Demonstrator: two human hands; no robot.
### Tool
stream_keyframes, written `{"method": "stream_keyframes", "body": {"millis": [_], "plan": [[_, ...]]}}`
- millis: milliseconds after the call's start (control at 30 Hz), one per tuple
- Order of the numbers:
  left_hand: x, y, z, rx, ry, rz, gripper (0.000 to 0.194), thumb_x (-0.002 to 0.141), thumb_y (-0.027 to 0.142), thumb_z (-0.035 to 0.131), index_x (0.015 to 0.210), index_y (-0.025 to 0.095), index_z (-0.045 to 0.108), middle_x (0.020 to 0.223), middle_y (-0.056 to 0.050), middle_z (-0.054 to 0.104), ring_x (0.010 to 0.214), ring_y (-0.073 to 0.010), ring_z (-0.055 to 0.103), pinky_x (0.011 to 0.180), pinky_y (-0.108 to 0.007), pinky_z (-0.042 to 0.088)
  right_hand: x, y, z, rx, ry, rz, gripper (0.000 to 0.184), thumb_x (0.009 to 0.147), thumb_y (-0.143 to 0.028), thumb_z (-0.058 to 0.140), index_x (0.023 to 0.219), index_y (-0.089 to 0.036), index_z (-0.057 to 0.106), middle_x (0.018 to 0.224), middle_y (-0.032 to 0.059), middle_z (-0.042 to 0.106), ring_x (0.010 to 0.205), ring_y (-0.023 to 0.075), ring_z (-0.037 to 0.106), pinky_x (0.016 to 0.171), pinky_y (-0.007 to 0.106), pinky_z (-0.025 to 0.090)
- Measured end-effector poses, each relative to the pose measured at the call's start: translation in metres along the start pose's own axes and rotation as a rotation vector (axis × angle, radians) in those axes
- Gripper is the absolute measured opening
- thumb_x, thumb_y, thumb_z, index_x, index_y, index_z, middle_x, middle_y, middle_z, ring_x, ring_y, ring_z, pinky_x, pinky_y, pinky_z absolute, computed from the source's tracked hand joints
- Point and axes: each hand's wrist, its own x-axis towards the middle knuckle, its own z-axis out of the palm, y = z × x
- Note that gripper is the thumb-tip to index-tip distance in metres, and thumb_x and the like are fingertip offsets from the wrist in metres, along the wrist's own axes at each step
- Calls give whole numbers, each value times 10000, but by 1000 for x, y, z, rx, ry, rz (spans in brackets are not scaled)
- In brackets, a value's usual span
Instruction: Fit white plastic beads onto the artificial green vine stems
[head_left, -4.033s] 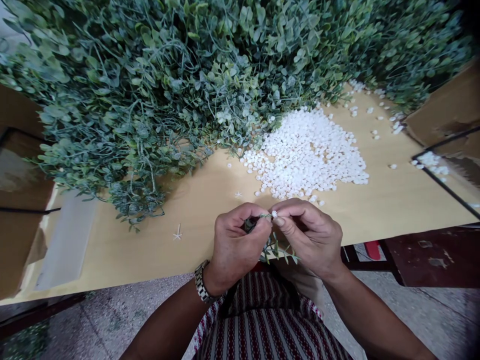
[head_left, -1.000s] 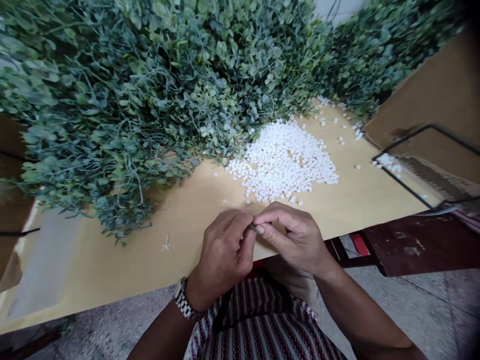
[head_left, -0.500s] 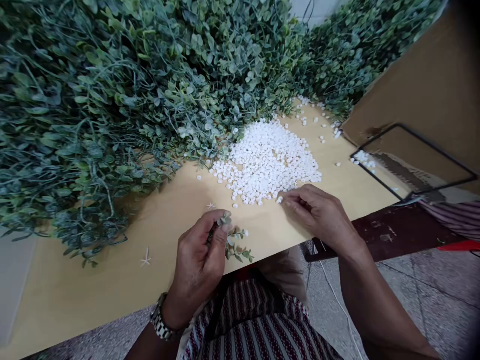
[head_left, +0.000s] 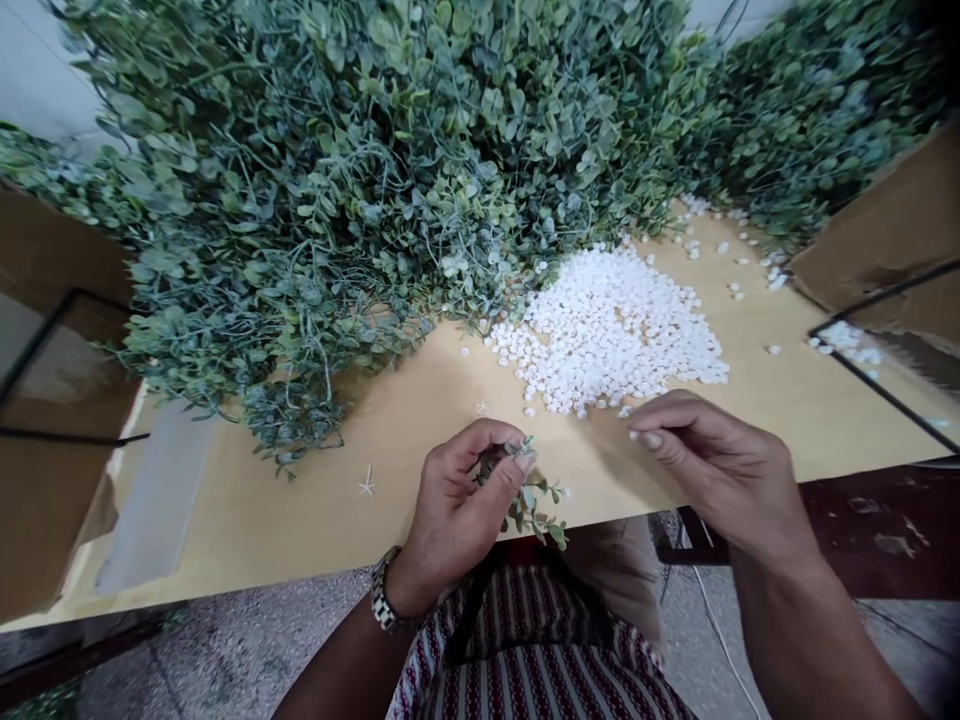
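White, small, bead-like piece (head_left: 634,434) now pinched between thumb and fingertip of my right hand (head_left: 724,475). A moment ago those fingers were at the near edge of the heap of white plastic-looking pieces (head_left: 607,325); now they've pulled back, just nearer me. Left hand (head_left: 461,500) is the same: thumb and forefinger pressed on a green leafy artificial sprig (head_left: 534,505), which hangs over the near edge of the yellowish tabletop (head_left: 277,520). Hands were together earlier, now apart, so piece and sprig aren't joined.

Hard to tell: stem inside my left fingers is hidden, right-hand piece mostly covered, its hole not visible. Green foliage mass (head_left: 390,200) beyond my fingers is cut off at top; brown cardboard (head_left: 892,225) off my right, cut off too.
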Motion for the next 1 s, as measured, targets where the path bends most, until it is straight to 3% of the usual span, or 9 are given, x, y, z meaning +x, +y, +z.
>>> {"method": "stream_keyframes", "body": {"millis": [100, 267, 567, 1000], "plan": [[-2, 3, 2, -49, -27, 6, 56, 766, 208, 632, 786, 156, 632, 669, -16, 612, 573, -107, 535, 523, -209, 456, 7, -21, 23, 293, -156, 79, 39, 821, -201, 619, 830, -217, 653, 709, 7, 597, 667, 134, 552, 582, 261, 444], [-3, 6, 4, -55, -50, 64, 38, 739, 163, 628, 731, 155, 664, 665, -20, 622, 594, -113, 538, 552, -223, 463, 11, -29, 44, 514, -237, 235, 61, 813, -252, 642, 808, -193, 657, 698, -5, 582, 634, 102, 515, 568, 230, 413], [-2, 6, 3, 35, -118, 149, 95, 770, 151, 597, 707, 165, 666, 632, -18, 634, 564, -114, 544, 543, -234, 450, 5, -18, 50, 771, -305, 402, 129, 781, -299, 681, 774, -172, 657, 647, -16, 563, 581, 86, 501, 538, 218, 402], [3, 12, 2, 95, -183, 247, 192, 751, 66, 560, 646, 178, 676, 571, 0, 643, 538, -103, 556, 559, -220, 464, 6, -12, 54, 907, -336, 452, 95, 750, -266, 715, 756, -172, 701, 629, -10, 610, 552, 68, 550, 518, 190, 439]]}}
